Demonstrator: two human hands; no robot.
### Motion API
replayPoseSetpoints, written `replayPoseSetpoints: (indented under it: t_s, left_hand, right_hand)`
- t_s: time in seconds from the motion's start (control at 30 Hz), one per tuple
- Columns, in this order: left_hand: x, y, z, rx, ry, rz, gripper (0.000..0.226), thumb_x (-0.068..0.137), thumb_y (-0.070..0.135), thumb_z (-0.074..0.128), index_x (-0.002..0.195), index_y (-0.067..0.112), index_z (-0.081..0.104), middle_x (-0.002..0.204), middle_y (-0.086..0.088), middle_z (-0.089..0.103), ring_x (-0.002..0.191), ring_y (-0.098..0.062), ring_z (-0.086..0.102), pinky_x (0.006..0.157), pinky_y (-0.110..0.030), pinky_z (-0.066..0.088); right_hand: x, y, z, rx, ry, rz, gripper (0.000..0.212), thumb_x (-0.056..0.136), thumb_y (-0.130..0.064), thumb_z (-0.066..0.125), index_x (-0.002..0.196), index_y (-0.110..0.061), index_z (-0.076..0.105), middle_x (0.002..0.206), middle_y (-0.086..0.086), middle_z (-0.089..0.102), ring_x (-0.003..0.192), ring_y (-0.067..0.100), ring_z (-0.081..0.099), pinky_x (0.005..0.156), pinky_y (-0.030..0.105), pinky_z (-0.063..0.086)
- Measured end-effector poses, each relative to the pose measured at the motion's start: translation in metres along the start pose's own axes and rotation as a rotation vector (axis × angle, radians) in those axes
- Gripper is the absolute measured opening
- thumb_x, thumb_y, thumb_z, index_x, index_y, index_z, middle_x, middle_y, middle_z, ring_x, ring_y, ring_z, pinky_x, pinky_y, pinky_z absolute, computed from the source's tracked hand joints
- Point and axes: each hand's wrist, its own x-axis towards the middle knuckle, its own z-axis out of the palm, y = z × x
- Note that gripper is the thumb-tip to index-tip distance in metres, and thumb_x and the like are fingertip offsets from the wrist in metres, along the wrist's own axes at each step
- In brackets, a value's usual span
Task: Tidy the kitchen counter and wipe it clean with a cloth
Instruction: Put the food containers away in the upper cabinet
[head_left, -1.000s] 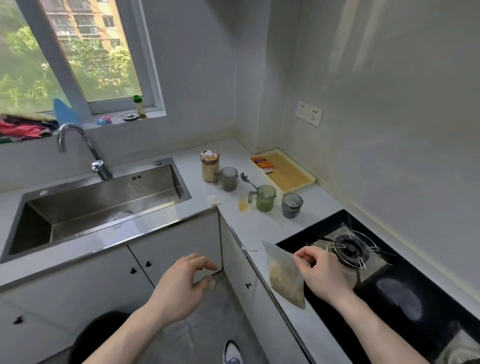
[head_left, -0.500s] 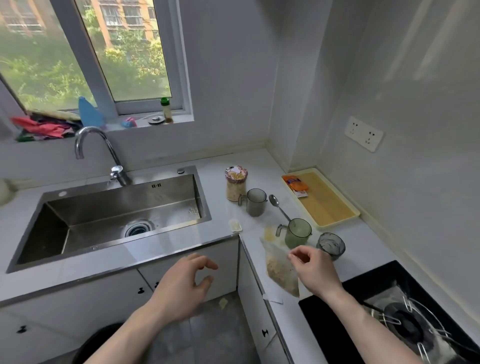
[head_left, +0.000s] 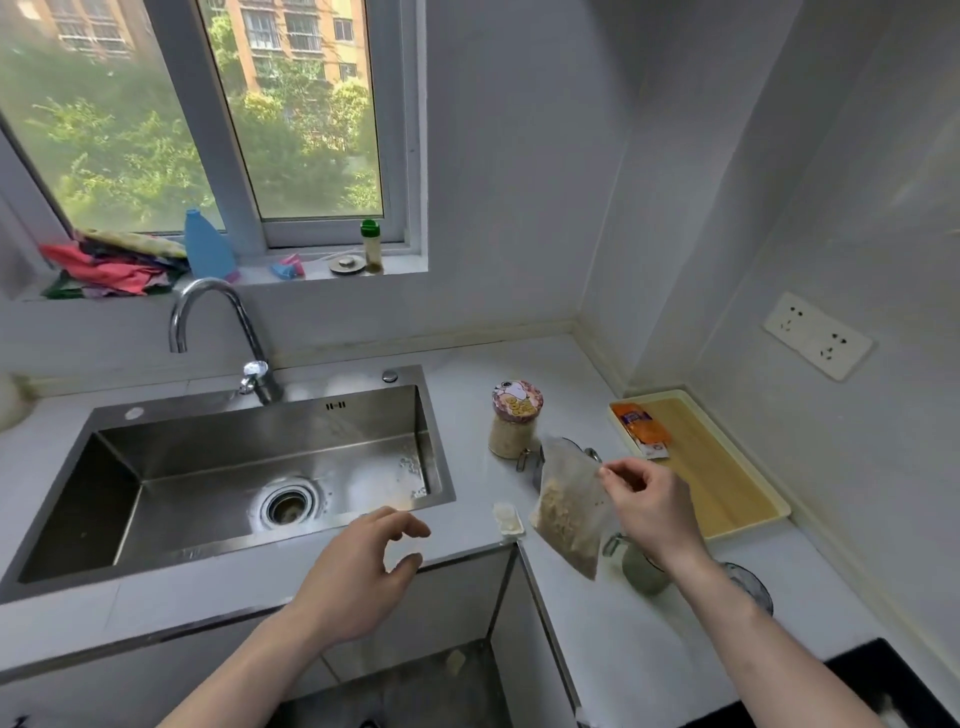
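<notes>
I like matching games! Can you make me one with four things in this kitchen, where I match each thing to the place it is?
Things:
1. blue bottle
2. orange packet
3. clear bag of crumbs
4. jar with the cartoon lid

Places:
A. pinched in the right hand, hanging above the counter
B. standing on the counter right of the sink
C. on the window sill behind the tap
D. lying in the yellow tray

Right pairs: 1-C, 2-D, 3-A, 4-B
</notes>
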Motion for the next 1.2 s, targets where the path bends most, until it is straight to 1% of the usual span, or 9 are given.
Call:
replayPoseSetpoints:
  t_s: [0.13,0.3,0.4,0.47,0.63,0.77,1.0,1.1,1.2]
  left_hand:
    - [0.037,-0.022,-0.020,0.018,-0.023,0.026,0.018,0.092,0.037,0.062,0.109,0.044,0.061,0.112,0.031,0.055,0.108,0.008,0.050,0.087,-0.019,0.043]
    - [0.080,-0.059,-0.049,0.053,-0.043,0.045,0.017,0.091,0.039,0.061,0.106,0.047,0.059,0.110,0.033,0.053,0.106,0.008,0.050,0.086,-0.023,0.046]
    - [0.109,-0.078,-0.067,0.054,-0.047,0.056,0.016,0.092,0.038,0.063,0.106,0.045,0.061,0.108,0.032,0.053,0.099,0.007,0.053,0.080,-0.020,0.044]
    - [0.121,-0.086,-0.072,0.051,-0.049,0.058,0.016,0.092,0.039,0.063,0.106,0.045,0.061,0.109,0.032,0.053,0.101,0.008,0.053,0.083,-0.022,0.045]
    - [0.131,-0.099,-0.083,0.063,-0.057,0.036,0.016,0.091,0.037,0.064,0.104,0.045,0.061,0.108,0.032,0.053,0.097,0.012,0.051,0.073,-0.015,0.041]
    - [0.140,-0.106,-0.092,0.061,-0.026,0.000,0.017,0.090,0.039,0.064,0.103,0.048,0.060,0.110,0.030,0.054,0.099,0.008,0.055,0.081,-0.024,0.049]
    - [0.158,-0.106,-0.089,0.053,0.008,-0.061,0.018,0.091,0.034,0.065,0.105,0.044,0.063,0.111,0.030,0.055,0.106,0.007,0.053,0.086,-0.026,0.049]
    - [0.161,-0.104,-0.079,0.041,-0.004,-0.085,0.017,0.091,0.036,0.065,0.105,0.044,0.063,0.111,0.031,0.054,0.106,0.008,0.053,0.087,-0.026,0.049]
    - [0.164,-0.103,-0.070,0.036,0.002,-0.103,0.016,0.090,0.038,0.065,0.105,0.044,0.062,0.112,0.030,0.055,0.106,0.007,0.053,0.088,-0.027,0.049]
  right_hand:
    - [0.047,-0.021,0.013,-0.029,0.094,0.027,0.012,0.092,-0.029,0.068,0.087,-0.021,0.075,0.080,-0.012,0.070,0.078,0.001,0.063,0.060,0.017,0.043]
    - [0.114,-0.038,0.034,-0.011,0.235,0.107,0.010,0.093,-0.028,0.067,0.087,-0.022,0.072,0.081,-0.013,0.069,0.081,0.008,0.064,0.067,0.028,0.050]
    - [0.157,-0.046,0.050,0.019,0.350,0.174,0.012,0.093,-0.026,0.065,0.090,-0.018,0.073,0.081,-0.007,0.068,0.079,0.016,0.062,0.069,0.028,0.045]
    - [0.182,-0.045,0.062,0.011,0.379,0.213,0.012,0.092,-0.025,0.065,0.091,-0.016,0.073,0.083,-0.002,0.068,0.082,0.021,0.061,0.072,0.029,0.043]
    - [0.217,-0.015,0.083,-0.035,0.363,0.360,0.009,0.090,-0.021,0.064,0.088,-0.018,0.073,0.090,0.004,0.073,0.085,0.026,0.065,0.071,0.027,0.043]
    - [0.239,0.000,0.093,-0.068,0.315,0.406,0.011,0.091,-0.023,0.062,0.085,-0.022,0.071,0.092,0.006,0.074,0.086,0.029,0.066,0.070,0.029,0.049]
    - [0.274,0.007,0.111,-0.138,0.291,0.378,0.013,0.094,-0.024,0.061,0.087,-0.022,0.072,0.097,0.007,0.073,0.081,0.028,0.059,0.068,0.027,0.042]
    - [0.281,0.018,0.123,-0.188,0.202,0.375,0.014,0.093,-0.025,0.062,0.094,-0.021,0.075,0.100,0.005,0.074,0.083,0.027,0.060,0.068,0.027,0.044]
    - [0.279,0.035,0.139,-0.263,0.063,0.382,0.012,0.092,-0.028,0.063,0.091,-0.023,0.074,0.105,0.005,0.074,0.090,0.030,0.063,0.073,0.030,0.047]
